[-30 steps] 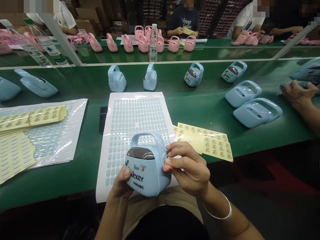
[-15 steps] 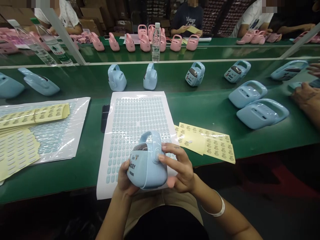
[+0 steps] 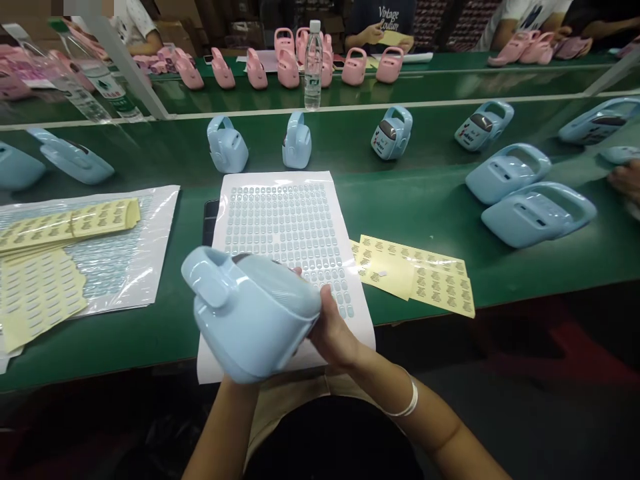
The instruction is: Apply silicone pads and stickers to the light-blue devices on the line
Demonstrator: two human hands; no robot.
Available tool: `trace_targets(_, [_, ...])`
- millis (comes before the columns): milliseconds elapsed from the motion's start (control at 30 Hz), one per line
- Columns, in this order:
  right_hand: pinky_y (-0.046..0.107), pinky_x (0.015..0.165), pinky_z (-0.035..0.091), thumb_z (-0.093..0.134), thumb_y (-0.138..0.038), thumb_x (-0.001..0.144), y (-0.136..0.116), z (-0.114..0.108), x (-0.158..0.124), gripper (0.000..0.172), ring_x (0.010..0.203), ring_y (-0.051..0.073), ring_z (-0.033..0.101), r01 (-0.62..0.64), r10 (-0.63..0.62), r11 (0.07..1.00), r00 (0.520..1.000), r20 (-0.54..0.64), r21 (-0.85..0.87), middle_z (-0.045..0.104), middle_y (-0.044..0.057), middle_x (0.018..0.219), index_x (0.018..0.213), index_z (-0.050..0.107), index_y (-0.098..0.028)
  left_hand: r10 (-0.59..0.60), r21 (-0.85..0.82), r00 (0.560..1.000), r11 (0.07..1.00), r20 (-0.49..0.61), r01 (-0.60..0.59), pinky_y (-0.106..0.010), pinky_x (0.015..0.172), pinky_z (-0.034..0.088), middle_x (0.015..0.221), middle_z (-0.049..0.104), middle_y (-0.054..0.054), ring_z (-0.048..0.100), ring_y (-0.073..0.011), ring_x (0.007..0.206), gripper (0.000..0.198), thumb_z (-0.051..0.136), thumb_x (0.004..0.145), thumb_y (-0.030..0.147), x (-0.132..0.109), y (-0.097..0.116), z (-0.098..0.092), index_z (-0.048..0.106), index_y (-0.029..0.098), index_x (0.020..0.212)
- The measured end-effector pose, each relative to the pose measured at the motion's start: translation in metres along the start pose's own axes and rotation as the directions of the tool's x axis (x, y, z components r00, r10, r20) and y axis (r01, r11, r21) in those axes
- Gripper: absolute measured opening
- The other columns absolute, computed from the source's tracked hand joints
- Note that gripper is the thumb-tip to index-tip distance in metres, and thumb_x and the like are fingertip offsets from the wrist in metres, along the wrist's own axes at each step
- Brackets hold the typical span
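Observation:
A light-blue plastic case with a carrying handle (image 3: 255,313) is held up over the front of the white sticker sheet (image 3: 285,213). It lies tilted, handle to the left, its smooth side facing me. My right hand (image 3: 333,330) is closed around its right end, thumb on the near edge. Beneath the case is my left hand (image 3: 244,388), supporting it from below; its fingers are hidden. Rows of small clear, blue-edged stickers cover the sheet. Yellow label sheets (image 3: 440,287) lie to the right, with a small pale piece on one.
Other blue cases (image 3: 540,213) stand along the green table (image 3: 410,207). At left are a plastic-covered sheet stack (image 3: 165,233) and yellow label strips (image 3: 100,217). A dark phone (image 3: 211,217) is partly under the sheet. Beyond stand a water bottle (image 3: 313,73) and pink cases; co-workers sit there.
The case has turned, its printed front now out of sight and its handle swung left. My right hand has moved from the handle joint to the right end. The view has shifted slightly.

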State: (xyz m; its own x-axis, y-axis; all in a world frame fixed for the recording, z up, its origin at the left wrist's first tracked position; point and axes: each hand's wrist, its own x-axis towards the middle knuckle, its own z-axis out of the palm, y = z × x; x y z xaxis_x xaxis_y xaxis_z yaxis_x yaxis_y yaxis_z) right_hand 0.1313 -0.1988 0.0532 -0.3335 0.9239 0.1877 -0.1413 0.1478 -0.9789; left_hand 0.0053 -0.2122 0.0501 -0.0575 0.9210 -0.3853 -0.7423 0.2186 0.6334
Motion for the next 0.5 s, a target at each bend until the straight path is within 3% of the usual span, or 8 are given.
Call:
trace_targets(100, [0.024, 0.053, 0.045, 0.043, -0.048, 0.09, 0.001, -0.006, -0.002, 0.034, 0.062, 0.01, 0.052, 0.059, -0.092, 0.969, 0.987, -0.133, -0.238, 0.056, 0.003, 0.084, 0.096, 0.056, -0.018, 0.133, -0.07, 0.991, 0.989, 0.032, -0.13, -0.049, 0.091, 0.049, 0.12, 0.061, -0.007, 0.046, -0.0354, 0.124, 0.044, 0.068, 0.069, 0.04, 0.003, -0.004, 0.002, 0.061, 0.029, 0.11])
trace_targets(167, [0.023, 0.055, 0.045, 0.049, -0.036, 0.089, 0.006, -0.01, -0.005, 0.018, 0.063, 0.01, 0.051, 0.127, -0.183, 0.924, 0.975, -0.127, -0.362, 0.054, 0.001, 0.078, 0.085, 0.054, -0.019, 0.258, -0.153, 0.966, 0.956, 0.02, -0.252, -0.047, 0.093, 0.048, 0.119, 0.061, -0.004, 0.045, -0.0336, 0.125, 0.051, 0.07, 0.066, 0.046, 0.003, -0.002, 0.0, 0.059, 0.033, 0.113])
trace_targets(267, [0.027, 0.063, 0.048, 0.043, -0.024, 0.091, 0.025, -0.006, -0.012, 0.015, 0.072, 0.014, 0.056, 0.313, -0.286, 0.808, 0.949, 0.133, -0.5, 0.058, 0.003, 0.076, 0.085, 0.055, -0.018, 0.321, -0.187, 0.946, 0.927, -0.047, -0.324, -0.043, 0.089, 0.05, 0.117, 0.062, -0.003, 0.047, -0.032, 0.123, 0.057, 0.072, 0.062, 0.048, 0.0, 0.007, -0.005, 0.058, 0.035, 0.115])
trace_targets(367, [0.033, 0.072, 0.049, 0.046, -0.026, 0.09, 0.049, 0.006, -0.02, 0.016, 0.088, 0.02, 0.058, 0.508, -0.302, 0.561, 0.861, 0.411, -0.653, 0.063, 0.01, 0.088, 0.089, 0.058, -0.015, 0.322, -0.125, 0.944, 0.936, -0.078, -0.329, -0.042, 0.082, 0.053, 0.117, 0.062, -0.005, 0.051, -0.0329, 0.117, 0.058, 0.068, 0.062, 0.055, -0.002, 0.015, -0.012, 0.059, 0.032, 0.115])
trace_targets(433, [0.034, 0.071, 0.049, 0.048, -0.026, 0.09, 0.06, 0.014, -0.023, 0.019, 0.089, 0.021, 0.058, 0.552, -0.282, 0.44, 0.834, 0.474, -0.709, 0.063, 0.01, 0.089, 0.084, 0.06, -0.014, 0.323, -0.084, 0.942, 0.94, -0.085, -0.33, -0.04, 0.079, 0.053, 0.118, 0.061, -0.008, 0.052, -0.0324, 0.114, 0.062, 0.064, 0.063, 0.06, -0.002, 0.019, -0.015, 0.059, 0.029, 0.116])
trace_targets(500, [0.032, 0.067, 0.048, 0.047, -0.021, 0.09, 0.066, 0.021, -0.023, 0.021, 0.083, 0.02, 0.058, 0.54, -0.277, 0.393, 0.842, 0.464, -0.745, 0.063, 0.009, 0.083, 0.076, 0.06, -0.014, 0.302, -0.073, 0.946, 0.947, -0.12, -0.311, -0.039, 0.081, 0.053, 0.117, 0.061, -0.01, 0.052, -0.0317, 0.114, 0.063, 0.06, 0.065, 0.063, -0.002, 0.02, -0.017, 0.058, 0.026, 0.115])
